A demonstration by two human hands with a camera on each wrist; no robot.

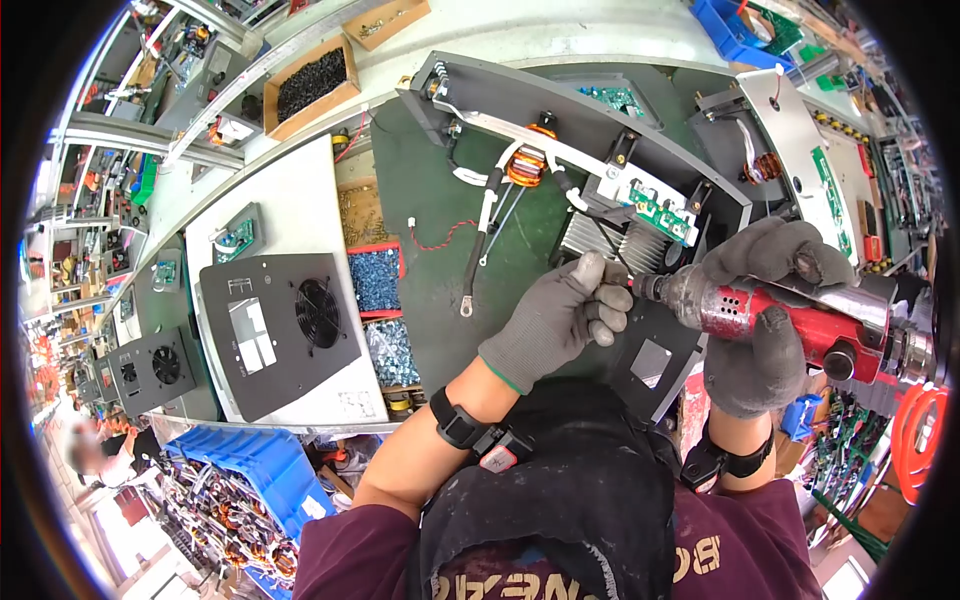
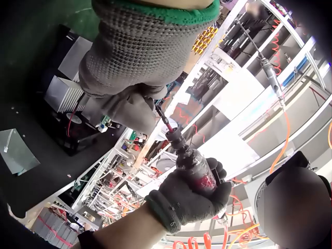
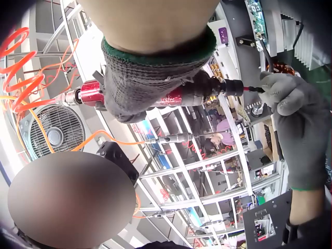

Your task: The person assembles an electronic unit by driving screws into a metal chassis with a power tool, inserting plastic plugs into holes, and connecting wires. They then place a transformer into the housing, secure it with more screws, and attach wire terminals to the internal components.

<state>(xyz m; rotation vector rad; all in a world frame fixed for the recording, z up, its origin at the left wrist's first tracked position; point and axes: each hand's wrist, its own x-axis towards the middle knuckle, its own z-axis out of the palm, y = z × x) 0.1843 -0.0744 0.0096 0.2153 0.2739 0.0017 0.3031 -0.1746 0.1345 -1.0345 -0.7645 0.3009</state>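
Both hands wear grey gloves. My right hand point(image 1: 765, 310) grips a red air screwdriver point(image 1: 760, 315), which lies nearly level and points left. My left hand point(image 1: 565, 320) pinches the tip of the driver bit point(image 2: 165, 122) with thumb and fingers; the very end is hidden between the fingertips. Just beyond the hands stands an open dark metal chassis point(image 1: 560, 105). It carries a copper-wound coil point(image 1: 527, 165), a finned heat sink point(image 1: 610, 240) and a green circuit board point(image 1: 660, 212). A black cable with a ring lug point(image 1: 467, 305) hangs out over the green mat point(image 1: 430, 350).
To the left, a dark panel with a fan point(image 1: 280, 335) lies on a white board point(image 1: 205, 240). Bins of blue screws point(image 1: 375, 280) and silver hardware point(image 1: 393, 352) sit beside the mat. A second chassis point(image 1: 795, 150) stands at right. Orange coiled hose point(image 1: 915, 445) hangs by the right arm.
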